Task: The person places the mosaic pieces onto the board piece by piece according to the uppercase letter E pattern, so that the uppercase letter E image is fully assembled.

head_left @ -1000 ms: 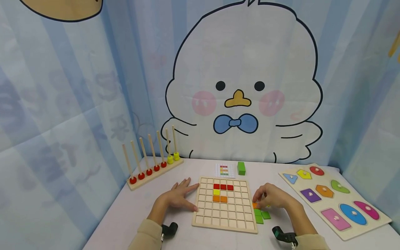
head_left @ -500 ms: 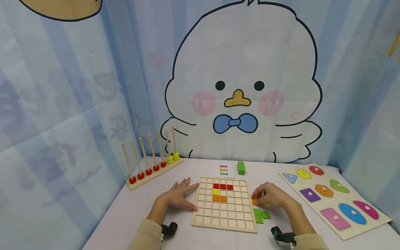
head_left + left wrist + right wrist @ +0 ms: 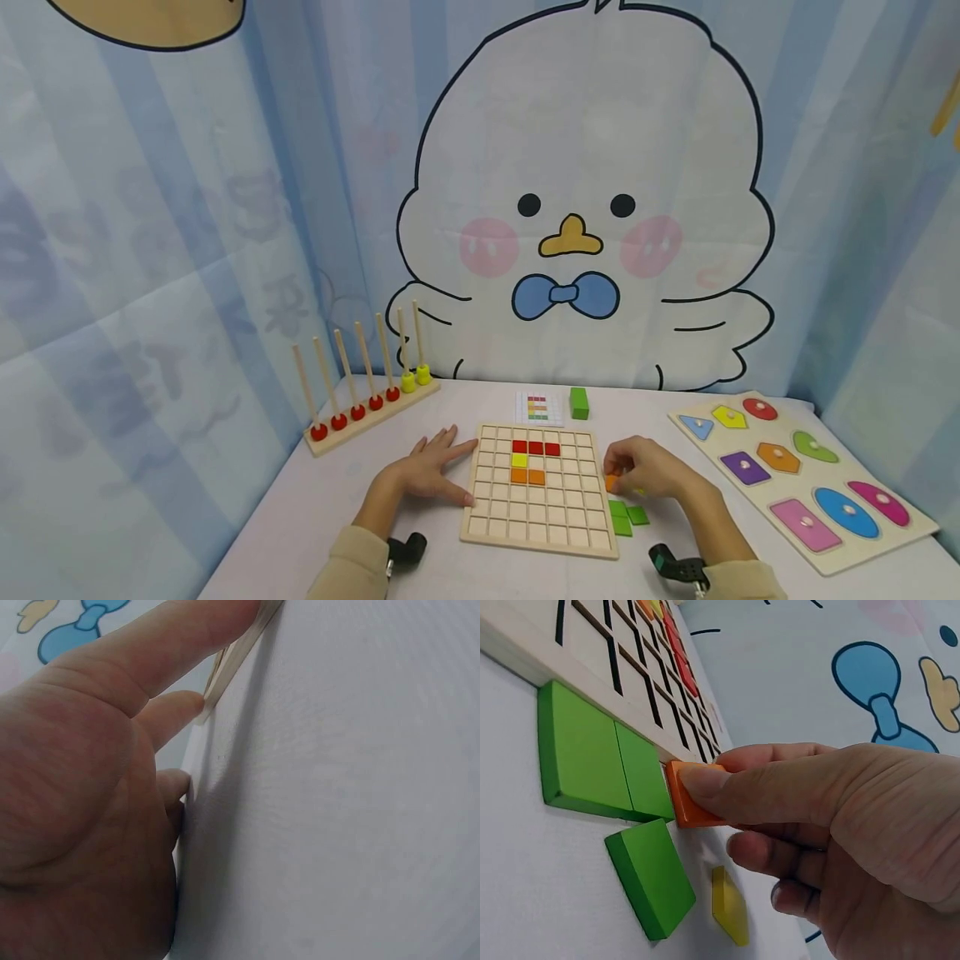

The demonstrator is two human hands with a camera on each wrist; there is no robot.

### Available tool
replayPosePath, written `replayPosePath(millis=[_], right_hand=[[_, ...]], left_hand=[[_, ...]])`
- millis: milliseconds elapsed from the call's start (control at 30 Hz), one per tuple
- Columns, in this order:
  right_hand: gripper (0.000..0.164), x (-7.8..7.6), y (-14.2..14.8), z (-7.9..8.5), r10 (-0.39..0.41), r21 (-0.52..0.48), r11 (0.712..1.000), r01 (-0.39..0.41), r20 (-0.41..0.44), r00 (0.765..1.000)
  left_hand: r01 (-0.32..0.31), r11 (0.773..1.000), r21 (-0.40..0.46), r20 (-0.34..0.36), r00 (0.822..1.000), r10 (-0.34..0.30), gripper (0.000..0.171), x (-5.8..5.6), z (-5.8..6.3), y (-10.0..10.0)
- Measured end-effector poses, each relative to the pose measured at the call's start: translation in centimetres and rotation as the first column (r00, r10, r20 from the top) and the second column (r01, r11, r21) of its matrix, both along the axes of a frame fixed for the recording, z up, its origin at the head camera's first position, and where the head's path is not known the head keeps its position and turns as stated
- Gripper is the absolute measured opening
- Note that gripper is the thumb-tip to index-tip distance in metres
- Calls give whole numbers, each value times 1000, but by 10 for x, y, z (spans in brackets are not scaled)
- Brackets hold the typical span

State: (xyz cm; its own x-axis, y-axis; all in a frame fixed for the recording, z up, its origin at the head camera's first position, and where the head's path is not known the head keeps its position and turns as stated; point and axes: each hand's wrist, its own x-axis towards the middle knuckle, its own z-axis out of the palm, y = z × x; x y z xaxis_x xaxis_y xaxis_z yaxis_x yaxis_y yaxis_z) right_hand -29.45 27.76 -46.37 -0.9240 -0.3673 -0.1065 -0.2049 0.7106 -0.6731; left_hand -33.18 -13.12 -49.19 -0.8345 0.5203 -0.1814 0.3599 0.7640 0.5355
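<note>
My right hand (image 3: 651, 467) pinches an orange square tile (image 3: 694, 796) between thumb and fingers, just off the right edge of a wooden grid board (image 3: 540, 525). Close by lie several green tiles (image 3: 585, 750), two of them against the board's edge, and a yellow tile (image 3: 730, 906). Spread flat on the other side, my left hand (image 3: 431, 471) touches the board's left edge with thumb and index fingertip. On the grid sit a row of red tiles (image 3: 536, 447), one yellow tile (image 3: 520, 460) and two orange tiles (image 3: 527, 477).
Behind the board lie a small pattern card (image 3: 538, 409) and a green block (image 3: 579, 403). At the left stands a peg rack (image 3: 375, 417) with red and yellow beads. A shape puzzle board (image 3: 802, 483) lies at the right. Printed curtains surround the table.
The right hand has shifted slightly away with the orange tile, uncovering more of the green tiles below it. The left hand has stayed in place.
</note>
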Motion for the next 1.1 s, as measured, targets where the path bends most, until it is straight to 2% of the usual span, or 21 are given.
replayPosePath(millis=[133,433,867,1100], right_hand=[[10,-2,1,0,14,-25,1000,-15,-24,1000],[2,-4,2,0,-67,-29,998,64,-109,992],[24,-8,-4,2,-97,-148,986,79,-119,988],[30,-6,-11,3,-126,-178,978,105,-111,986]], left_hand=[[-3,1000,-2,2,1000,3,100,0,0,0],[1,1000,10,4,1000,-1,99,1,0,0],[-7,1000,10,1,1000,7,100,-1,-1,0],[-11,1000,15,6,1000,11,100,-1,-1,0]])
